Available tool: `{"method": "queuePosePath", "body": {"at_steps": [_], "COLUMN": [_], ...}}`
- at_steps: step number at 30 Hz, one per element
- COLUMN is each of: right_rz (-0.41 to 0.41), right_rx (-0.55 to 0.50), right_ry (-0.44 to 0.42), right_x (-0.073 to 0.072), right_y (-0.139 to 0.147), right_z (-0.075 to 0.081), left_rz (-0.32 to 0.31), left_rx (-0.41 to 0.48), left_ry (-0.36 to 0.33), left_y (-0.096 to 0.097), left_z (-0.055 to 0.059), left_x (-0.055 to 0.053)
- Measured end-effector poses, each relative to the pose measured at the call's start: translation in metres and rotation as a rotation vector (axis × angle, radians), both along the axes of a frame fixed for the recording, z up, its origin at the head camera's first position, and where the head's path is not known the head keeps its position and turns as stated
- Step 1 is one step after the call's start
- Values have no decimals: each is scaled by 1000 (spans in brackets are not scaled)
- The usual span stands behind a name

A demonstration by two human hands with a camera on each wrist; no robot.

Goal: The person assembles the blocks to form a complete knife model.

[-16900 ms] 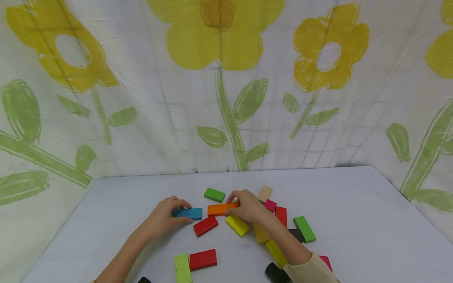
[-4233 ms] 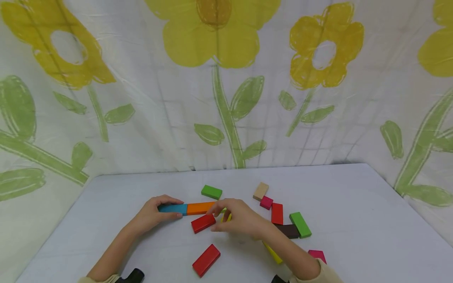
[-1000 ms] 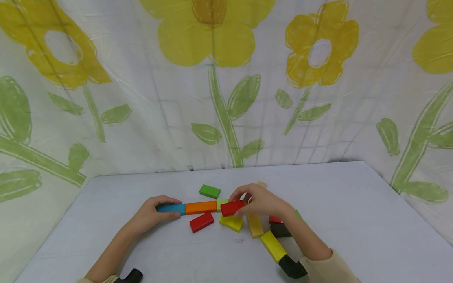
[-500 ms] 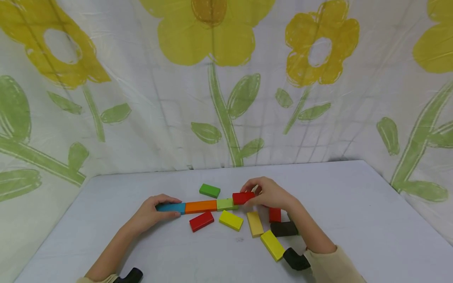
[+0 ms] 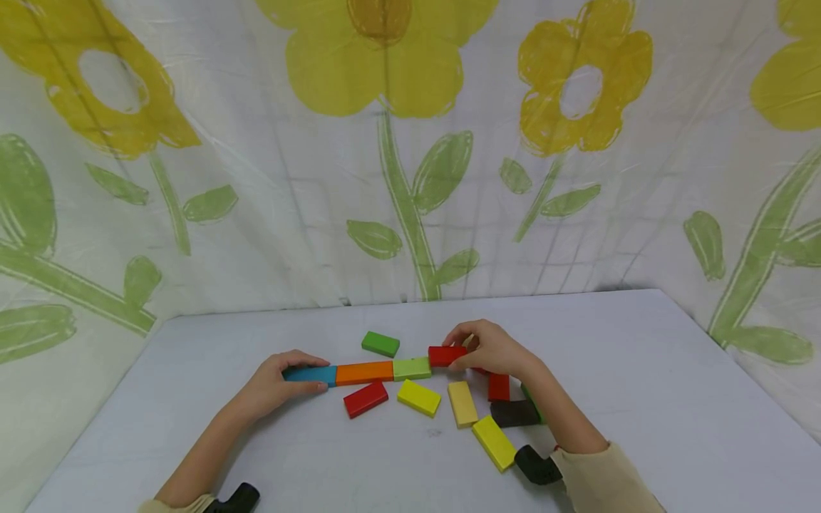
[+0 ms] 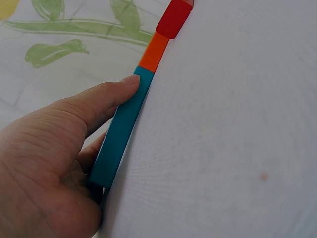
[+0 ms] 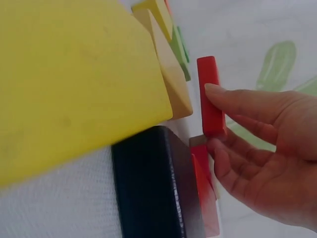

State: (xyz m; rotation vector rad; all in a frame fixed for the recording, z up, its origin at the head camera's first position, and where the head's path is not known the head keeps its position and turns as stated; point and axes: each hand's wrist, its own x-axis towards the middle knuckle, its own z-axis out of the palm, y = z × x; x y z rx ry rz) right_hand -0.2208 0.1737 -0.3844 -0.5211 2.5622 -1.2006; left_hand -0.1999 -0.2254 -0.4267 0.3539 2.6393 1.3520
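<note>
My left hand (image 5: 272, 385) holds the blue block (image 5: 311, 375) at the left end of a row, thumb on one long side in the left wrist view. An orange block (image 5: 364, 372) abuts it, followed by a light green block (image 5: 412, 368). At the row's right end, my right hand (image 5: 499, 350) pinches a red block (image 5: 444, 355) between thumb and fingers. Its left end meets the light green block's right end in the head view; whether they touch I cannot tell. The right wrist view shows the red block (image 7: 210, 99) with the thumb on its face.
In front of the row lie another red block (image 5: 365, 400), a yellow block (image 5: 419, 397) and a tan block (image 5: 462, 405). A green block (image 5: 380, 344) sits behind. Farther right are a yellow block (image 5: 494, 443), a dark block (image 5: 515, 413) and another red block (image 5: 498, 387), partly behind the right arm.
Orange and light green blocks have joined the blue one in a row. My right hand has picked up the front red block and carried it rightward and back, off the light green block.
</note>
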Motion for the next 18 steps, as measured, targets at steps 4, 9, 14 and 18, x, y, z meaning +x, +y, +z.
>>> {"method": "queuePosePath", "body": {"at_steps": [4, 9, 14, 18], "right_rz": [-3, 3, 9, 16], "right_rx": [11, 21, 39, 47], "right_ry": [0, 4, 5, 19], "right_x": [-1, -1, 1, 1], "right_y": [1, 3, 4, 3], "right_z": [-3, -3, -1, -2], "left_rz": [0, -2, -6, -5], "left_rx": [-5, -7, -11, -11], "left_ry": [4, 4, 1, 3], "left_y": [0, 0, 0, 0], "left_z": [0, 0, 0, -1], "left_x": [0, 0, 0, 0]}}
